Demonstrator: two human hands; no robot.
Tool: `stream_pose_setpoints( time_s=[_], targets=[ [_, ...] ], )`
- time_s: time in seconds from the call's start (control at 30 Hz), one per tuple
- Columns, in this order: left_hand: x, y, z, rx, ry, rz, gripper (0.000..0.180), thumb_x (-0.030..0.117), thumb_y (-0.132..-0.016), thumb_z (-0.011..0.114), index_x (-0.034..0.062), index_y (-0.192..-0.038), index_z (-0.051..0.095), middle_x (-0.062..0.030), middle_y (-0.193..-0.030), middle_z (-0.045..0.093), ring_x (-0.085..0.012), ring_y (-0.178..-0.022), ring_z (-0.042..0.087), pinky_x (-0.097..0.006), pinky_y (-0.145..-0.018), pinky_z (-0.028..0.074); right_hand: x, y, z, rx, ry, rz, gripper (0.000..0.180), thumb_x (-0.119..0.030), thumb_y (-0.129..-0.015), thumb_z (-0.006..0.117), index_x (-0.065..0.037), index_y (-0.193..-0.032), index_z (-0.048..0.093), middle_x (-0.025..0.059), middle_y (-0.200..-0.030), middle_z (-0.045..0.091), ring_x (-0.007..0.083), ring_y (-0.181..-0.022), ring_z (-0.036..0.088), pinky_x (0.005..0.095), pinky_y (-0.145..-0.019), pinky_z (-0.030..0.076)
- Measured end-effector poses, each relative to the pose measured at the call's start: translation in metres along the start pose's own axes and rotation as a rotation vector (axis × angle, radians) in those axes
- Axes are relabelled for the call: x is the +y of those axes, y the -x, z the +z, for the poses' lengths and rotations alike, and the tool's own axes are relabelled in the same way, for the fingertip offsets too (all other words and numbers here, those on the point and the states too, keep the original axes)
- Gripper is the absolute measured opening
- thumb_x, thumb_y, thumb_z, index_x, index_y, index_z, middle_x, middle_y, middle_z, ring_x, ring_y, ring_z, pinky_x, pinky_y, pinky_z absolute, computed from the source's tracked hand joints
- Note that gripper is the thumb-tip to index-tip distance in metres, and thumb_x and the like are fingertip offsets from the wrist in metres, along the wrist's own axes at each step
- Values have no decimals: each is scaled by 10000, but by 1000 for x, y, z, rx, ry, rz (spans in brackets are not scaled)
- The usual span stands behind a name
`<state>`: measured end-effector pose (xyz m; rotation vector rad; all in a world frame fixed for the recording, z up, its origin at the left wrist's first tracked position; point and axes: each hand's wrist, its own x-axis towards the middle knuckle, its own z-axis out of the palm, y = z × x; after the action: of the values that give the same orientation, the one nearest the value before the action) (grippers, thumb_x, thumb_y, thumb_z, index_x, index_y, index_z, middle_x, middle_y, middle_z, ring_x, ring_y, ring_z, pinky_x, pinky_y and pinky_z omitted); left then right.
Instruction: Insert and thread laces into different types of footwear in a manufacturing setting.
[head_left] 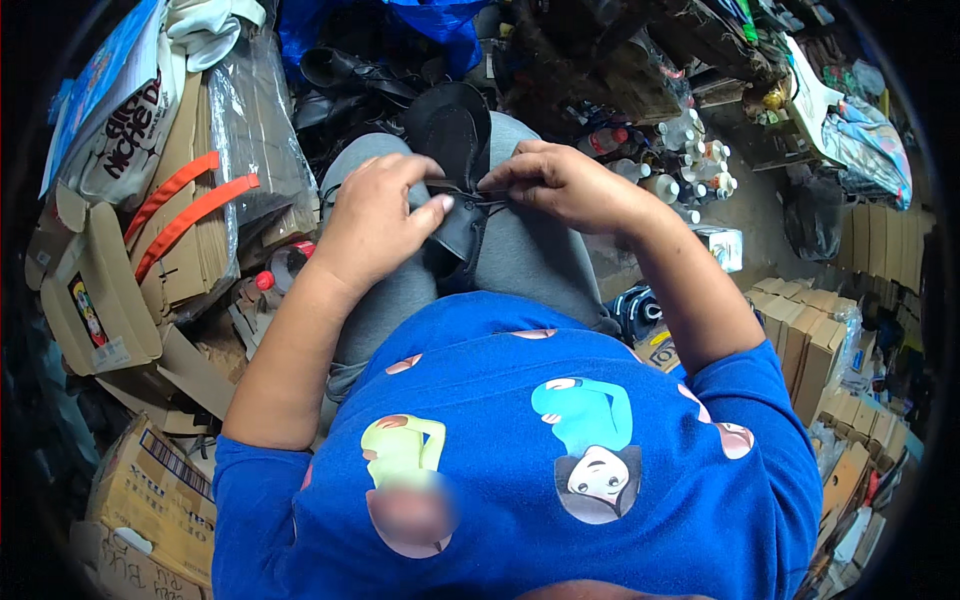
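Between my knees rests a black leather shoe upper [461, 233], its long flat dark part [447, 125] reaching away from me. Thin dark cord [462, 188] crosses it near the middle, and loose strands show by both hands. My left hand [385, 215] lies at the upper's left side, thumb and forefinger bent toward the cord. On the other side, my right hand [565, 185] pinches the cord's right part with curled fingers. The exact grip of the left fingertips is hard to make out.
More black leather pieces [350, 80] lie ahead, beside a blue plastic sheet [440, 30]. Several plastic bottles [690, 165] stand at the far right. Cardboard boxes [100, 290] and orange straps [190, 205] are at left; stacked boxes [800, 330] sit at right.
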<state>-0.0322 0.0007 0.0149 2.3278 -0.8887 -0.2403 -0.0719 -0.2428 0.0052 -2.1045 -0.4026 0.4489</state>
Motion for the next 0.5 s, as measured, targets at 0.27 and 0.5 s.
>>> stream_pose_setpoints(
  time_s=[0.27,0.5],
  targets=[
    [-6,10,12,65,59,186,151,76,-725,724,17,-807,611,-107,-729,566,-296,-726,554,-380,-670,424,-5,4,-3,-64,9,46,337,-45,-794,614,-131,-1110,690,112,-897,620,271,-965,595,355,-853,471],
    [-1,27,24,231,-145,334,167,78,-698,748,39,-773,603,-86,-673,537,-271,-627,507,-380,-602,381,-6,27,39,298,355,-171,325,-101,-761,702,-175,-1078,706,35,-806,546,214,-826,559,392,-910,364]
  ],
)
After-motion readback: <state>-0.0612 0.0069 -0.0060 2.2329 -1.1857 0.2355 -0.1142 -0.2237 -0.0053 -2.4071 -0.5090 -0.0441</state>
